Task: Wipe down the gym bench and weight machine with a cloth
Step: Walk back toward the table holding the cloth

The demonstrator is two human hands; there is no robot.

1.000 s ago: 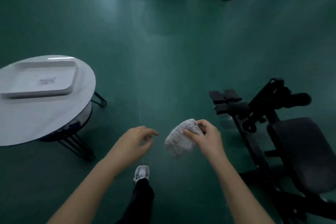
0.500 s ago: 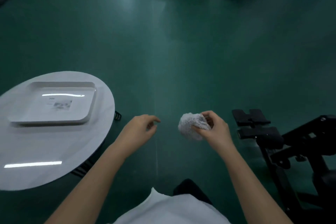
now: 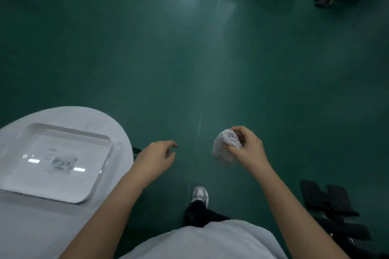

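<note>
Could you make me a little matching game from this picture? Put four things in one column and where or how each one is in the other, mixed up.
Things:
1. cloth
2. tray
3. left hand
4. bench

Descriptions:
A. black, at the lower right edge of the view
B. on the white round table
C. holds nothing, fingers loosely curled
D. bunched up in the right hand

Pairs: 1-D, 2-B, 3-C, 4-A

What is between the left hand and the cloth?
Only bare green floor, seen in the head view. The left hand is empty; the right hand grips the cloth.
</note>
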